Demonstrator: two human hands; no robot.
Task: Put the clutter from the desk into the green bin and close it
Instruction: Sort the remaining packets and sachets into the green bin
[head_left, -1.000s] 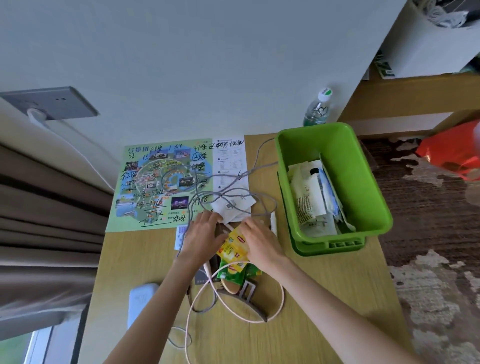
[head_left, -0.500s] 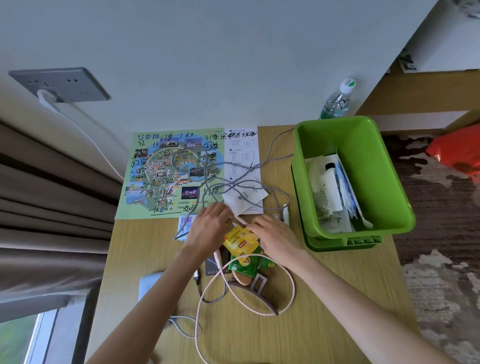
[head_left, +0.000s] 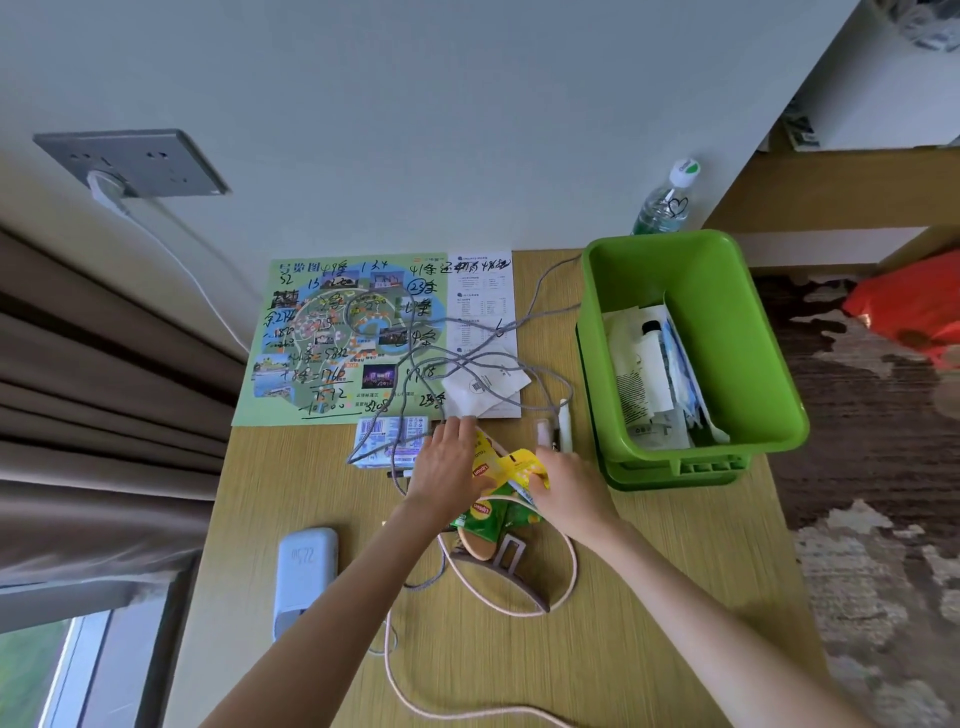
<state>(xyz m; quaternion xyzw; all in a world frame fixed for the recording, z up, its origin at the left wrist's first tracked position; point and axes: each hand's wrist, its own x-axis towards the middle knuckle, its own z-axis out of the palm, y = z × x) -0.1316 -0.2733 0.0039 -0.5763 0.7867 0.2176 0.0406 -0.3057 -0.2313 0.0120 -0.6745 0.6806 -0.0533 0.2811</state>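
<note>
Yellow tea sachets (head_left: 511, 467) now lift between both hands (head_left: 511, 470), right hand pinching, left hand flat; green plastic bin (head_left: 727, 322) waits at two o'clock.

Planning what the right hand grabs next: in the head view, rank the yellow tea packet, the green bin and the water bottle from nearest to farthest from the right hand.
1. Yellow tea packet: at the right hand, touching its fingers.
2. Green bin: on the desk's right side, beyond the hand.
3. Water bottle: behind the bin, by the wall.
</note>
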